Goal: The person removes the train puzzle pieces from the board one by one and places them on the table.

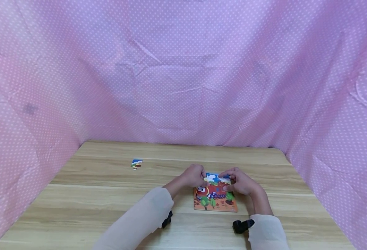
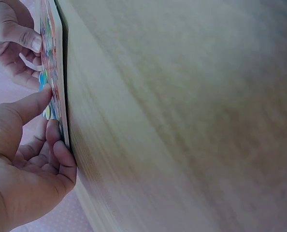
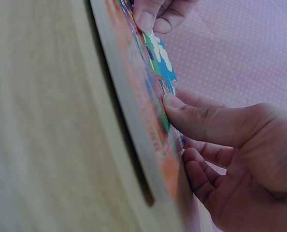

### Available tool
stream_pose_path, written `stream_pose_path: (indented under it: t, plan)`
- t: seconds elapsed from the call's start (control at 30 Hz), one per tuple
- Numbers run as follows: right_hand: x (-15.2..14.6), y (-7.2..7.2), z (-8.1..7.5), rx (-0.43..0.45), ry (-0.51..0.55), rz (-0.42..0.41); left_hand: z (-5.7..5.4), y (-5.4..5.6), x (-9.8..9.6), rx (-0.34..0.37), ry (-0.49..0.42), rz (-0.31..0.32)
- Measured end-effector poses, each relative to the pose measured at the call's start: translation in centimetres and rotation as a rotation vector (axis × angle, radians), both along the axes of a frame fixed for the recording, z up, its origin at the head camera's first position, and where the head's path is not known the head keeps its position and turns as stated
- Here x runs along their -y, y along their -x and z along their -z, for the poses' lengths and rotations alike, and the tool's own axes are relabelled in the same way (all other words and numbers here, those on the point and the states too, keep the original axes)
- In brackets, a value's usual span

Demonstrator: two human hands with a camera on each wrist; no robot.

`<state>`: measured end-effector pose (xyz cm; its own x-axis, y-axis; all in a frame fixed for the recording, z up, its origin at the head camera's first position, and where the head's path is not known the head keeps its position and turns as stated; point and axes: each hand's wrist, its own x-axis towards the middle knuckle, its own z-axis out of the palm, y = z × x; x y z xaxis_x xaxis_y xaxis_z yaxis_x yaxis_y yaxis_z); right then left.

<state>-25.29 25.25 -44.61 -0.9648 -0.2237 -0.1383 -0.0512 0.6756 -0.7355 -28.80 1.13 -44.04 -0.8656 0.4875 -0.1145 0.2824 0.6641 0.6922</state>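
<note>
A colourful cartoon puzzle board [image 1: 215, 199] lies flat on the wooden table [image 1: 108, 194], in front of me and slightly right of centre. A blue-and-white puzzle piece [image 1: 214, 177] sits at the board's far edge, between my two hands. My left hand [image 1: 195, 176] has curled fingers and holds the piece's left end. In the left wrist view its thumb [image 2: 35, 104] presses on the board face [image 2: 51, 58]. My right hand [image 1: 238, 182] holds the right end. In the right wrist view its thumb [image 3: 182, 108] presses just below the slightly raised piece [image 3: 164, 62].
One loose puzzle piece [image 1: 136, 163] lies alone on the table to the far left. Pink dotted cloth [image 1: 183, 86] walls the table at the back and on both sides. Black wrist mounts [image 1: 242, 225] sit near the front edge.
</note>
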Motion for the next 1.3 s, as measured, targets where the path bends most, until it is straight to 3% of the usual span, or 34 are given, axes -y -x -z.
stream_pose_path:
  t: [0.47, 0.97, 1.13, 1.3]
  plan:
    - [0.0, -0.1, -0.1, 0.006, 0.004, 0.001, 0.6, 0.5, 0.3, 0.042, -0.144, -0.023]
    - [0.0, -0.1, -0.1, 0.003, -0.008, 0.006, 0.1, 0.5, 0.7, 0.113, -0.210, -0.030]
    - [-0.1, -0.1, -0.1, 0.000, -0.009, -0.004, -0.4, 0.9, 1.5, 0.169, -0.253, -0.038]
    - [-0.1, 0.0, 0.0, -0.016, -0.027, -0.013, -0.7, 1.3, 2.6, 0.171, -0.261, -0.034]
